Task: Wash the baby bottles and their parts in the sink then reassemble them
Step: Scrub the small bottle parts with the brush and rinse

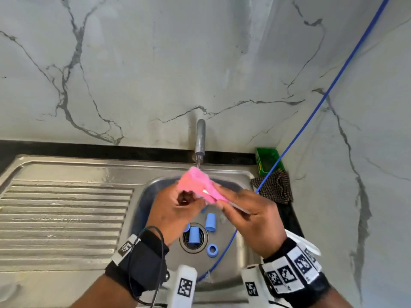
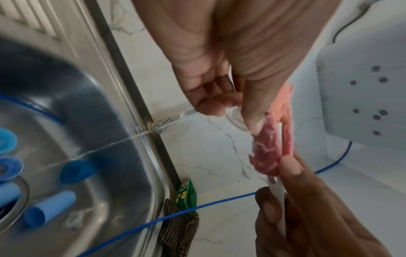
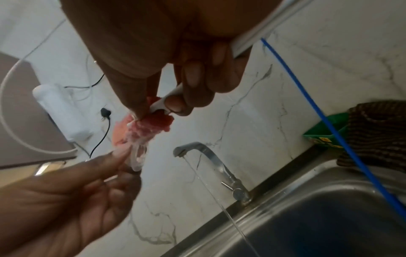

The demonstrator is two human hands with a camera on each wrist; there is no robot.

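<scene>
My right hand point(image 1: 244, 212) grips the white handle point(image 1: 241, 209) of a pink sponge brush point(image 1: 198, 183), held above the sink under the tap's thin stream. My left hand point(image 1: 178, 207) pinches a small clear teat point(image 2: 236, 119) against the sponge head point(image 2: 269, 153). In the right wrist view the clear teat point(image 3: 137, 156) hangs below the foamy pink sponge point(image 3: 149, 128). Two blue caps point(image 1: 210, 222) point(image 1: 194, 235) and a blue ring point(image 1: 212, 250) lie on the sink floor by the drain. No bottle bodies are in view.
The steel sink point(image 1: 238, 272) has a ribbed drainboard point(image 1: 62, 218) on its left. The tap point(image 1: 200, 138) runs at the back. A green box point(image 1: 268, 161) and a checked cloth point(image 1: 275, 187) sit in the right corner. A blue cord point(image 1: 333, 85) crosses the basin.
</scene>
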